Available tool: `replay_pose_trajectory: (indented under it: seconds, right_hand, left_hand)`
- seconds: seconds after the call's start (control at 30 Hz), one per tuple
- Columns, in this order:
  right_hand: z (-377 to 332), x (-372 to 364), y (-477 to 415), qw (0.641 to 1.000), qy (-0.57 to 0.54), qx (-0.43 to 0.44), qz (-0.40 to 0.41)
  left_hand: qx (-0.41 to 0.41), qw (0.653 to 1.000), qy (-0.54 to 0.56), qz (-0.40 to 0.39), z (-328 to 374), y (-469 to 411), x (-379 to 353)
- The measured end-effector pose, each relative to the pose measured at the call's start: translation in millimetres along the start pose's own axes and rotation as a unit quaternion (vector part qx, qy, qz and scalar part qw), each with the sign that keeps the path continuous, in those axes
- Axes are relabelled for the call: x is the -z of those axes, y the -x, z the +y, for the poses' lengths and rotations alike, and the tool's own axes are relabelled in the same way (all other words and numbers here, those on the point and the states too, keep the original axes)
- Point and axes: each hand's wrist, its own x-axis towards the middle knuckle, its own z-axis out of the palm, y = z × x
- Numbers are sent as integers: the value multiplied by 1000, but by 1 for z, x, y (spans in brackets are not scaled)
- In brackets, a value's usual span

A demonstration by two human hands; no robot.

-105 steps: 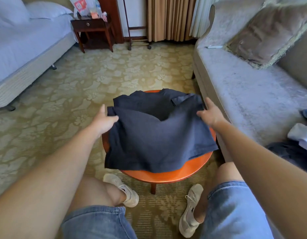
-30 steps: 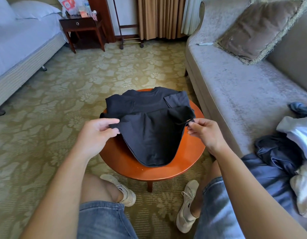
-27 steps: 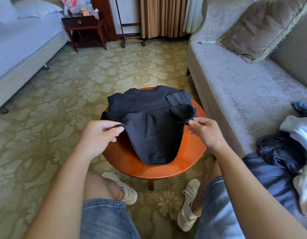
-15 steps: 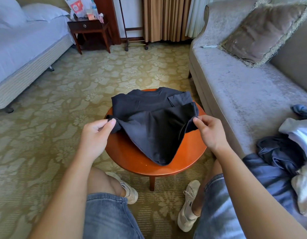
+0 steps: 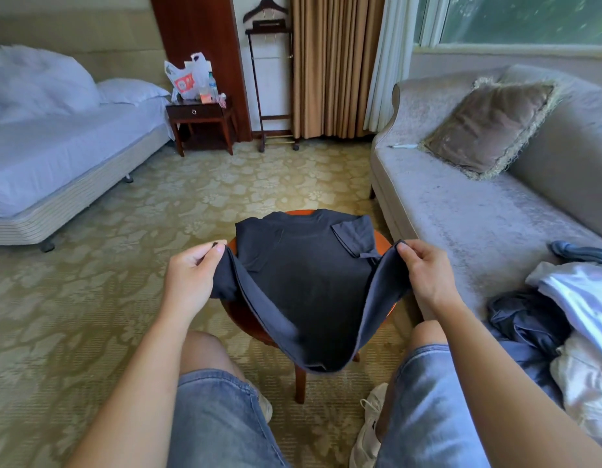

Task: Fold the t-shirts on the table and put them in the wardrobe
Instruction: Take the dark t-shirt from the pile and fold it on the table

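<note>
The only printing in view is a red patch on a white plastic bag standing on the dark nightstand beside the bed; its characters are too small to read. What the bag holds cannot be made out, though a small bottle stands just beside it on the nightstand.

The person's left hand pinches one near corner of a dark navy t-shirt between thumb and forefinger, the other fingers curled into the palm. The right hand grips the opposite near corner in the same way – thumb on top, fingers folded under the cloth. The two hands are held apart at the width of the shirt, level with each other above the knees.

The shirt's far half, with the collar and one folded-in sleeve, lies flat on the round wooden table. Its near half is lifted off the wood and sags in a deep curve between the hands, dipping below the table's front edge.

On the grey sofa to the right sit a brown fringed cushion and – nearer the person – a loose heap of clothes, white and dark blue.
</note>
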Motion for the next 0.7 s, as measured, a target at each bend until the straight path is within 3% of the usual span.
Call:
replay_pose_trajectory:
  seconds: [0.37, 0.7]
  right_hand:
    - [-7, 32, 3, 998, 50, -24, 11]
    - [16, -6, -83, 980, 54, -71, 180]
  left_hand:
    - [27, 999, -27, 5, 10, 2, 7]
    - [161, 978, 40, 128, -12, -76, -18]
